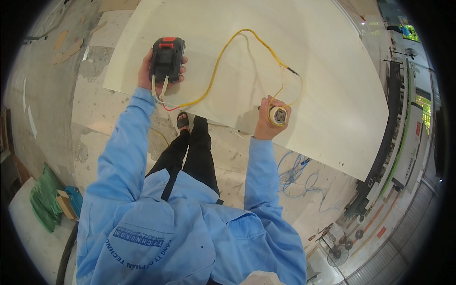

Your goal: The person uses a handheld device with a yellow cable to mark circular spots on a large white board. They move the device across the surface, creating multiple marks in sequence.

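My left hand (144,75) is wrapped round a black power-tool battery pack (167,56) with a red latch, held above the pale board. Two whitish leads come off its near end and meet a red and a white wire. These run into a yellow sleeved cable (216,71), which arches over the board to the right. Past a short black piece (292,71) it splits into thinner wires. They reach a small round part (278,115) with a white rim and a grey metal middle. My right hand (266,126) is closed round this part, whose exact kind I cannot make out.
A large cream board (332,104) spreads out ahead of me. Tangled blue cable (297,173) lies on the floor at right. A long machine rail (394,128) stands along the right side, with a fan (338,254) near it. A green bag (46,197) sits at lower left.
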{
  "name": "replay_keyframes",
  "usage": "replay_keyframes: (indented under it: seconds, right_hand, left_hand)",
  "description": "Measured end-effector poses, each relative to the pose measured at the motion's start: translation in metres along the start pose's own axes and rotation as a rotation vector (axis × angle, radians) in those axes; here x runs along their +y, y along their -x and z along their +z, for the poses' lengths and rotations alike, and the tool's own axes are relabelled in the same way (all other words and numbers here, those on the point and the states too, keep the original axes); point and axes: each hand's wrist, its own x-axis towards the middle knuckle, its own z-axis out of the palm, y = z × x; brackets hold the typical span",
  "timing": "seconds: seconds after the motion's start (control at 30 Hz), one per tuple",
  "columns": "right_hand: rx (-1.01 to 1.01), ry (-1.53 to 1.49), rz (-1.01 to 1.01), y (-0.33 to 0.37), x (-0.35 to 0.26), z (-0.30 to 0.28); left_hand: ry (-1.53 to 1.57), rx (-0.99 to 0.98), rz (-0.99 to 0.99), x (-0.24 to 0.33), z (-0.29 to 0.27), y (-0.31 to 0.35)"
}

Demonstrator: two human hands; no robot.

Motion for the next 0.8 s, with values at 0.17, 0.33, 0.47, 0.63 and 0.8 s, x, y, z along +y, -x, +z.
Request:
replay_keyframes:
  seconds: [0.17,0.33,0.47,0.63,0.8]
  right_hand:
    - [0.033,0.043,0.081,0.003,0.004,0.003]
    - [0.076,-0.056,0.079,0.011,-0.008,-0.012]
    - [0.008,0.031,0.077,0.015,-0.006,-0.008]
    - [0.063,0.023,0.068,0.019,-0.01,-0.012]
    - [0.009,0.068,-0.034,0.024,-0.014,-0.017]
  left_hand:
    - [-0.025,0.006,0.011,0.001,-0.002,0.001]
    - [0.007,-0.016,-0.003,0.002,0.0,0.0]
    - [-0.04,0.023,0.021,0.0,0.004,0.002]
    - [-0.021,-0.013,0.021,0.0,0.001,0.002]
    - [0.01,-0.052,-0.002,0.001,-0.002,0.0]
